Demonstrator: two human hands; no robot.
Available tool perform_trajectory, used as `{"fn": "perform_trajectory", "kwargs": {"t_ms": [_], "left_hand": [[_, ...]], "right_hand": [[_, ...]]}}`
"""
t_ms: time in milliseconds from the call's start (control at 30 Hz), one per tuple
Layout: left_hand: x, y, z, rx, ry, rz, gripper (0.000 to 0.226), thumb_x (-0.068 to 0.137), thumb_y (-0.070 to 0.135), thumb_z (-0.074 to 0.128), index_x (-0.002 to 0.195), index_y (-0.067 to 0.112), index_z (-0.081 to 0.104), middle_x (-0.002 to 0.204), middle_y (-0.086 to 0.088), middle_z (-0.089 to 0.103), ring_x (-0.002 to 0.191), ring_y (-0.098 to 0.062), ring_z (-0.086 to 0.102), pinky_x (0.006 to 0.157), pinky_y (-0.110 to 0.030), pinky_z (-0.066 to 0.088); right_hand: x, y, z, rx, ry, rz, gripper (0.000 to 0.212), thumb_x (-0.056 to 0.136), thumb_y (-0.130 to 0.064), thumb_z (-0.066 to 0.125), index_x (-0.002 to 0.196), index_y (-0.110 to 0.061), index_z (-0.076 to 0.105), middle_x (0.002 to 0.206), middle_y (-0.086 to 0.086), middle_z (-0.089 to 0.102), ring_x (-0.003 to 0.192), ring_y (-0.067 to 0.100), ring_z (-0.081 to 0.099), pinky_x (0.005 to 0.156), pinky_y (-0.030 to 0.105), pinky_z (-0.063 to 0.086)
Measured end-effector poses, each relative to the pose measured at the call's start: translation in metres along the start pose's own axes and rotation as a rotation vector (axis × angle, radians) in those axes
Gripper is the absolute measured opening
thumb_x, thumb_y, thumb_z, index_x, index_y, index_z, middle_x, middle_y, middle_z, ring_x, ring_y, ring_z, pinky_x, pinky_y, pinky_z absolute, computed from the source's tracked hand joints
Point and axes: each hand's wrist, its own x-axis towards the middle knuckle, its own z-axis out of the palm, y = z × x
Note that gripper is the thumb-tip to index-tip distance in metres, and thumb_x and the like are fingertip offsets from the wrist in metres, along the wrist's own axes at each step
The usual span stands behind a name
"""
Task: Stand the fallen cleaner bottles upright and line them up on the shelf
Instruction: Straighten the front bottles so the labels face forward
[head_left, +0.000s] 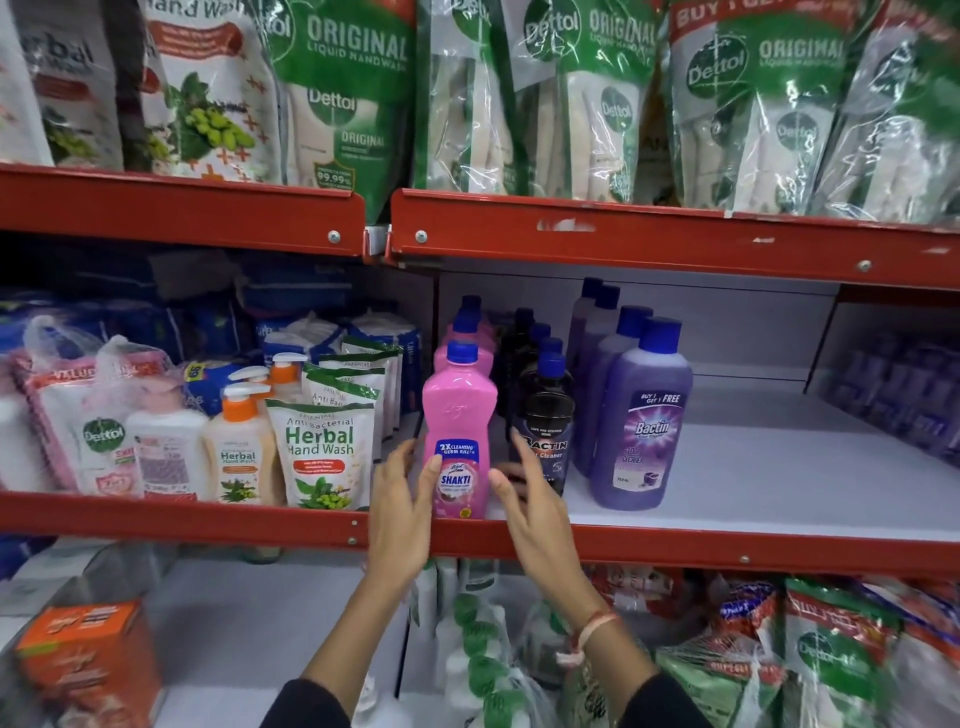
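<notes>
A pink cleaner bottle (458, 431) with a blue cap stands upright at the front edge of the middle shelf (727, 551), heading a row of pink bottles. My left hand (402, 512) is beside its left flank, thumb touching the label, fingers spread. My right hand (530, 512) hovers just right of it, fingers apart, not gripping. A row of black Bactin bottles (545, 415) stands upright to the right, then a row of purple Bactin bottles (641, 415). No fallen bottle shows.
Herbal hand wash pouches (322, 457) and pump bottles (241, 452) fill the shelf's left bay. Dettol refill packs (571, 104) hang over the upper shelf. Bare white shelf surface (779, 467) lies right of the purple bottles. Bagged goods crowd the shelf below.
</notes>
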Motion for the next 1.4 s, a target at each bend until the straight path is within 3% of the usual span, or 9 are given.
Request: {"fn": "perform_trajectory", "kwargs": {"t_ms": [133,267,433,600,700,867,1100,1300,1400], "left_hand": [[-0.034,0.005,0.018,0.036,0.294,0.283,0.027,0.092,0.032,0.052,0.114,0.018,0.049,0.113,0.003,0.047,0.105,-0.012,0.047,0.091,-0.03,0.047],[-0.046,0.02,0.066,0.087,0.044,0.488,0.036,0.096,0.036,0.034,0.131,0.034,0.033,0.134,0.006,0.041,0.127,-0.002,0.037,0.11,-0.021,0.03],[-0.026,0.038,0.111,-0.02,-0.112,0.295,0.069,0.091,0.057,0.015,0.145,0.028,-0.017,0.156,0.01,-0.024,0.142,0.001,-0.018,0.116,-0.017,-0.006],[0.013,0.035,0.121,-0.055,-0.047,0.095,0.054,0.1,0.029,0.028,0.148,0.015,0.009,0.158,-0.006,0.016,0.145,-0.016,0.015,0.12,-0.035,0.014],[0.013,0.028,0.121,0.033,-0.031,0.08,0.052,0.098,0.029,0.032,0.146,0.011,0.02,0.152,-0.012,0.032,0.141,-0.022,0.028,0.117,-0.038,0.023],[-0.002,0.033,0.108,0.003,-0.101,0.066,0.049,0.095,0.042,0.031,0.135,0.014,0.034,0.134,-0.009,0.05,0.127,-0.024,0.045,0.108,-0.038,0.036],[-0.02,0.041,0.09,-0.034,-0.257,0.027,0.052,0.096,0.045,0.027,0.142,0.021,0.023,0.144,-0.002,0.044,0.13,-0.019,0.043,0.101,-0.027,0.031],[-0.032,0.053,0.089,0.061,-0.187,-0.033,0.056,0.097,0.044,0.028,0.141,0.009,0.028,0.144,-0.014,0.043,0.134,-0.028,0.039,0.106,-0.034,0.03],[-0.035,0.056,0.085,0.077,-0.183,-0.024,0.054,0.098,0.041,0.03,0.14,0.007,0.029,0.145,-0.014,0.042,0.134,-0.027,0.038,0.101,-0.027,0.028]], "right_hand": [[-0.008,0.018,-0.024,0.052,0.251,0.013,0.033,0.095,-0.039,0.048,0.126,-0.029,0.05,0.112,-0.005,0.061,0.102,0.002,0.059,0.088,0.021,0.052],[-0.001,0.024,-0.041,0.093,0.327,0.01,0.033,0.097,-0.032,0.046,0.128,-0.022,0.049,0.12,0.0,0.055,0.107,-0.003,0.054,0.087,0.004,0.044],[0.022,0.03,-0.054,0.103,0.168,0.05,0.05,0.101,-0.029,0.036,0.149,-0.019,0.025,0.151,0.001,0.037,0.137,0.012,0.038,0.114,0.033,0.033],[0.035,0.033,-0.06,0.089,-0.013,0.033,0.057,0.1,-0.035,0.037,0.151,-0.038,0.009,0.157,-0.015,0.023,0.131,-0.003,0.033,0.105,0.017,0.029],[0.032,0.037,-0.061,0.026,-0.028,-0.011,0.058,0.101,-0.036,0.035,0.15,-0.04,0.006,0.158,-0.014,0.023,0.136,0.004,0.037,0.102,0.018,0.033],[0.021,0.034,-0.068,-0.035,-0.022,-0.019,0.058,0.099,-0.044,0.035,0.146,-0.053,0.002,0.143,-0.018,0.045,0.102,0.014,0.06,0.076,0.022,0.042],[-0.002,0.028,-0.073,-0.035,-0.012,-0.032,0.058,0.099,-0.046,0.034,0.145,-0.054,0.0,0.152,-0.016,0.038,0.121,0.0,0.049,0.073,-0.004,0.037],[-0.003,0.025,-0.076,-0.114,-0.027,-0.034,0.058,0.099,-0.047,0.031,0.144,-0.055,-0.004,0.144,-0.006,0.052,0.096,0.014,0.065,0.061,0.018,0.041],[-0.002,0.027,-0.078,-0.178,-0.051,-0.041,0.058,0.099,-0.047,0.031,0.145,-0.054,-0.004,0.124,0.011,0.065,0.077,0.008,0.053,0.058,0.018,0.039]]}}
